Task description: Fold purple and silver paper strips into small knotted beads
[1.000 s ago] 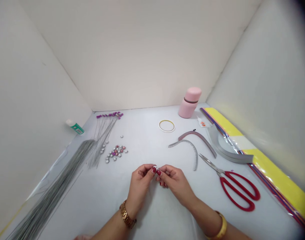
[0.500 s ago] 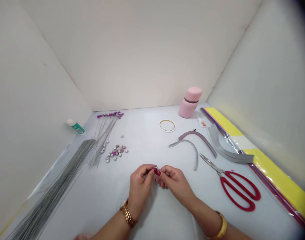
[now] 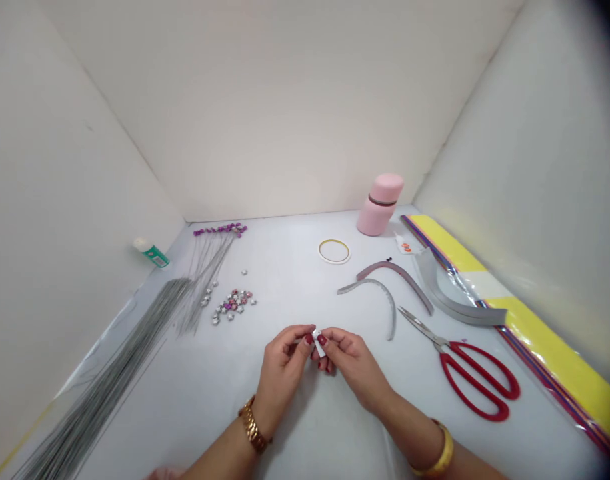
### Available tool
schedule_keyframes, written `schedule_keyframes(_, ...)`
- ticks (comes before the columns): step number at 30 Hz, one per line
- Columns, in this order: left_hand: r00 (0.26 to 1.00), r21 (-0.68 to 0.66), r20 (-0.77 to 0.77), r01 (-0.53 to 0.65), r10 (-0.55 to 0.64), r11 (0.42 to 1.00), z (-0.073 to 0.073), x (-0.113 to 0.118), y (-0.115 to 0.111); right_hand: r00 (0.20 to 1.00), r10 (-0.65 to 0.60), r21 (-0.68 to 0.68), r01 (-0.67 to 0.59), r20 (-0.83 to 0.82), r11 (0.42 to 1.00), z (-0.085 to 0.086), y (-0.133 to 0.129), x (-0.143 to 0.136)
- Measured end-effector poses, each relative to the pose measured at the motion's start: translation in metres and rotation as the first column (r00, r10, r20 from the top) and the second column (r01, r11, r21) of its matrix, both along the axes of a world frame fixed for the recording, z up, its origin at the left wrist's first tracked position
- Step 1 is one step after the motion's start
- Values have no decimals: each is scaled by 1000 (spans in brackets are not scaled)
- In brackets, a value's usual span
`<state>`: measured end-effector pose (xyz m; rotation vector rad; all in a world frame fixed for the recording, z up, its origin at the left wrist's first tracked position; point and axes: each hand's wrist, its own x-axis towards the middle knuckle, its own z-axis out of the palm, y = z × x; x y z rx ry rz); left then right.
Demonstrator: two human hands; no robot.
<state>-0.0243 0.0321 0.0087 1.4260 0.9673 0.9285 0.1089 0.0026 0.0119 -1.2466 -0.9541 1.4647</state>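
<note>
A small white paper strip (image 3: 320,348), partly folded at its upper end, is pinched between my two hands above the near middle of the table. My left hand (image 3: 286,357) grips its folded end between thumb and forefinger. From the other side my right hand (image 3: 352,363) pinches it, thumb on top, with the loose tail hanging between the fingertips. Fingers hide part of the fold. To the left lies a pile of little folded paper stars (image 3: 233,303) in silver, pink and purple. Right of my hands, curved silver strips (image 3: 385,300) rest near red-handled scissors (image 3: 449,353).
At left are a bundle of grey wires (image 3: 115,373), purple-tipped wire stems (image 3: 219,231) and a green-and-white tube (image 3: 155,255). Toward the back stand a tape ring (image 3: 334,261) and a pink bottle (image 3: 377,217). Packaged coloured paper (image 3: 529,333) lines the right wall.
The white strip's tail now shows between my fingertips, where it was mostly hidden before. Both hands have shifted slightly, with my thumbs moved apart on the strip.
</note>
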Motion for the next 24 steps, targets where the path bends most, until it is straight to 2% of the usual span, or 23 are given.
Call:
schedule_keyframes(6, 997, -132, 78, 18, -8, 991, 0, 2, 4, 999, 32, -17, -32, -13, 999, -3, 0, 1)
schedule_keyframes(14, 993, -160, 34, -104, 111, 982, -4, 2, 3, 1000, 25, -50, -24, 5, 998, -4, -1, -1)
schedule_keyframes(17, 990, -105, -10, -140, 140, 985, -4, 2, 2, 1000, 23, -60, -23, -7, 998, -4, -1, -1)
schedule_keyframes(20, 983, 8, -63, -170, 170, 985, -2, 0, 0, 999, 26, -76, -29, -42, 997, -3, -1, -1)
schedule_keyframes(24, 978, 180, -130, -141, 165, 973, 3, -3, -1, 994, 23, -80, -32, -103, 996, 0, -1, -1)
